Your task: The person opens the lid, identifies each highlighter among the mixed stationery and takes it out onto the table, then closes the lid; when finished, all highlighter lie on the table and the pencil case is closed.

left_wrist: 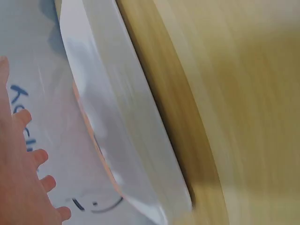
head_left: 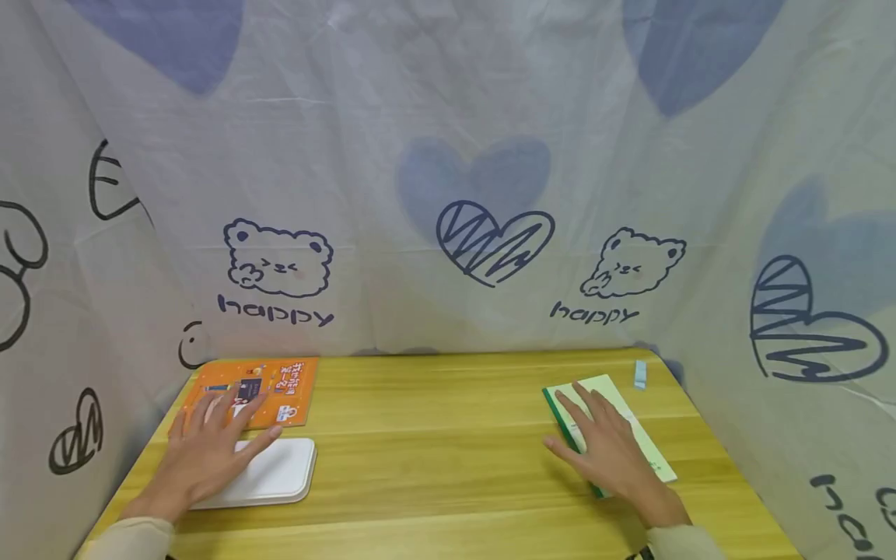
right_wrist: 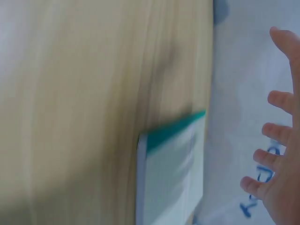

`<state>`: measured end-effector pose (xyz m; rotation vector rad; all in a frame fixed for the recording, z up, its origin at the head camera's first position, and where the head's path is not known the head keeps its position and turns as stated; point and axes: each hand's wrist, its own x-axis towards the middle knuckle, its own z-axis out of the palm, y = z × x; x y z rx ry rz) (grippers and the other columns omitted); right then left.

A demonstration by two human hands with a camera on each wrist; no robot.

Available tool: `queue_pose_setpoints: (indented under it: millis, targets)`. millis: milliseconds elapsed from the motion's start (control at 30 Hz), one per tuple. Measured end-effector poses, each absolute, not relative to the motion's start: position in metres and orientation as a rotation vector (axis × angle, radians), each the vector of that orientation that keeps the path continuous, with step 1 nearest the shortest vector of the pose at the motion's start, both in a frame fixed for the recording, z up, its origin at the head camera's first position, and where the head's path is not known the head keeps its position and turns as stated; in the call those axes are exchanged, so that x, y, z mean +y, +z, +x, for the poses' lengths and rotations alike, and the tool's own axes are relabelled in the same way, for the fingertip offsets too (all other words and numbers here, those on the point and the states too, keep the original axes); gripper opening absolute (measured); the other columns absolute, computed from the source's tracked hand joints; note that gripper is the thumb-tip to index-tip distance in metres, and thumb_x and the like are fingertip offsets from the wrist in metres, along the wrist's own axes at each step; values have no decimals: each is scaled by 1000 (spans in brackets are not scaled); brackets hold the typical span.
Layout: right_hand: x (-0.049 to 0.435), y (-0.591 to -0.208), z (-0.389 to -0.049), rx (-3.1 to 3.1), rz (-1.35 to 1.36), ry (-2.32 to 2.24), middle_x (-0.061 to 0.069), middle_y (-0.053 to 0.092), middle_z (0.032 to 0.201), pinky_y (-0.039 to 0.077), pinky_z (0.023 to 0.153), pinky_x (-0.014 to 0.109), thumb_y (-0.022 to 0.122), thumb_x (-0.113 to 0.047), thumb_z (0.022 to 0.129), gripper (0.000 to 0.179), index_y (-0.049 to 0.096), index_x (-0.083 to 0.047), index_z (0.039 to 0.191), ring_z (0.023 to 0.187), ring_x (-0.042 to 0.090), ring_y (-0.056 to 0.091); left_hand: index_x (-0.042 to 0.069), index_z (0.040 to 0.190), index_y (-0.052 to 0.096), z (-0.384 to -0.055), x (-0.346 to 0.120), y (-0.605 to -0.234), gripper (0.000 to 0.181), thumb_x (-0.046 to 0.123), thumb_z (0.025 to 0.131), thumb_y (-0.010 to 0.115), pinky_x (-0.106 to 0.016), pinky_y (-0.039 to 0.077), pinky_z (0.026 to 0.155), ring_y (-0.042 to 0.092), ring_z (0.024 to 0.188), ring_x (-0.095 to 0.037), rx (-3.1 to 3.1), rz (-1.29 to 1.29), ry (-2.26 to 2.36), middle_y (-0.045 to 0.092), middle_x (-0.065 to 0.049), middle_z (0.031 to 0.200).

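Note:
My left hand, fingers spread, hovers over a white flat case with rounded corners at the table's left. Just behind that case lies an orange printed booklet, partly covered by my fingers in the head view. On the right, my right hand is spread above a pale green notebook with a dark green spine. In the left wrist view the white case stands apart from the fingers. The right wrist view likewise shows a gap between the hand and the notebook.
A small light blue piece lies near the back right corner of the yellow wood-grain table. White cloth printed with hearts and bears hangs behind the table and along both sides.

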<state>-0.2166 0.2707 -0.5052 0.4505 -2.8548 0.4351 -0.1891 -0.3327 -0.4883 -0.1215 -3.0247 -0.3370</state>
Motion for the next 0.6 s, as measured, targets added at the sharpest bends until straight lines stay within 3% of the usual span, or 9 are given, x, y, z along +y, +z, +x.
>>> queue_pose_setpoints:
  millis: [267, 600]
  targets:
    - [211, -500, -223, -2792, 578, 673, 17, 38, 175, 40, 117, 81, 70, -58, 101, 79, 48, -18, 166, 157, 50, 38, 15, 169, 38, -180, -371, -489, 84, 70, 107, 51, -91, 15, 115, 18, 154, -64, -3058, -83, -382, 23, -32, 174]
    - [120, -488, -223, -2809, 784, 903, 8, 34, 177, 42, 123, 70, 71, -61, 100, 80, 46, -24, 167, 163, 40, 32, 17, 173, 29, -161, -408, -498, 85, 61, 108, 58, -95, 23, 105, 21, 146, -71, -3088, -99, -517, 17, -40, 172]
